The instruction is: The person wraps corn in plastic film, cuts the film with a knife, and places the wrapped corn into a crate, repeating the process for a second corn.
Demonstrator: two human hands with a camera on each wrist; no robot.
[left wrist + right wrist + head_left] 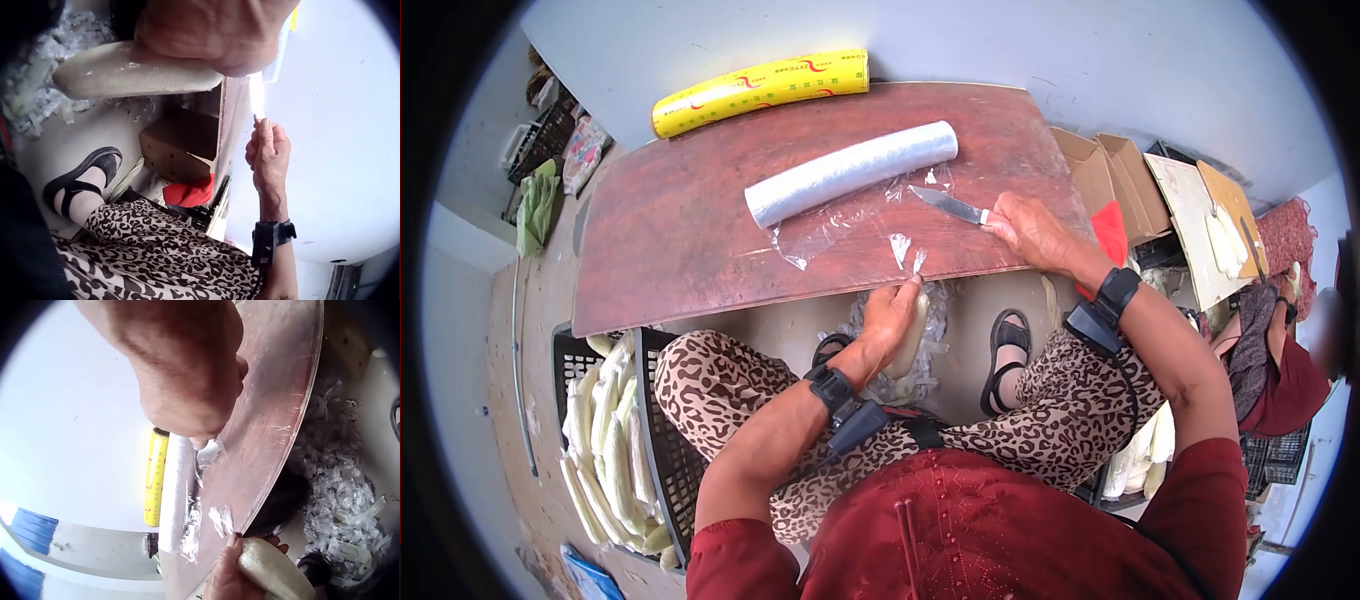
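My left hand [890, 318] grips a pale peeled cob [910, 335] just below the near edge of the reddish wooden board [670, 230]; the cob [131, 75] fills the top of the left wrist view and shows again [275, 572] low in the right wrist view. My right hand [1030, 232] holds a knife [948, 205] by its handle, blade lying flat on the board and pointing left. A roll of clear film [850, 172] lies across the board, with a loose sheet pulled toward me [840, 225]. Behind it sits a yellow boxed roll [760, 90].
A black crate [662, 450] of pale cobs stands at my left knee. Plastic scraps [920, 380] litter the floor between my sandalled feet. Cardboard boxes [1110, 180] and another person with a cutting board [1200, 225] are on the right.
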